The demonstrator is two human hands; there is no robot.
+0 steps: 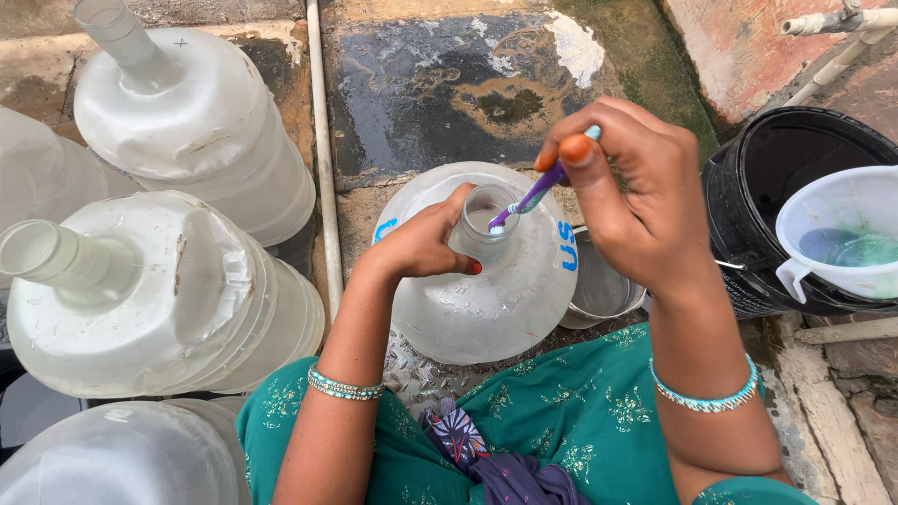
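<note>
A large translucent water jug (486, 299) stands upright in front of my knees, its open neck (488, 217) facing up. My left hand (421, 245) is wrapped around the neck of that jug, thumb against the shoulder. My right hand (631, 192) is shut on a purple and white toothbrush (541, 187) with a teal end. The brush head dips into the mouth of the jug, against the inner rim. Both wrists wear beaded teal bangles.
Several more translucent jugs (187, 122) stand at the left. A black bucket (748, 201) at the right holds a white mug with water (842, 238). A steel pot (599, 290) sits behind the jug. A white pipe (323, 159) runs along the wet concrete floor.
</note>
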